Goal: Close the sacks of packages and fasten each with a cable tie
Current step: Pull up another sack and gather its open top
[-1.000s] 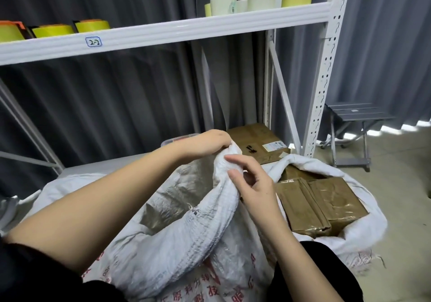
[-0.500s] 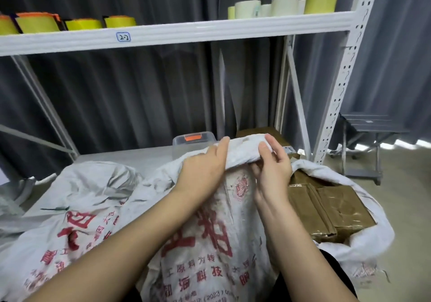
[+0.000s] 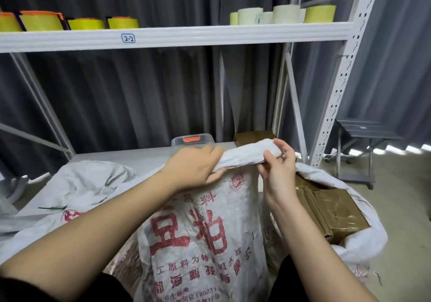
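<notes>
White woven sack with red print, upright in the foreground between both forearms, its top edge gathered into a thick roll and raised just above the near edge of the grey table. Left hand laid over the left end of that roll, fingers wrapped across the top and thumb tucked beneath — gripping the fabric. Right hand clamped on the right end of the same roll, thumb on the near face, fingers curled over the far side. Mouth of the sack open to the right of the right wrist, with brown taped packages showing inside against the far wall of the fabric. Second white sack, crumpled, slumped at the left beside the table's near left corner. Clear plastic box with an orange latch at the table's far edge, just behind the left hand; brown carton to its right, partly hidden by the roll. White metal shelf overhead, tagged "2-2" — yellow rolls toward its left end, pale rolls toward its right. Grey curtain behind the rack. Small grey folding stool on the floor at the right, well apart from the sack.
</notes>
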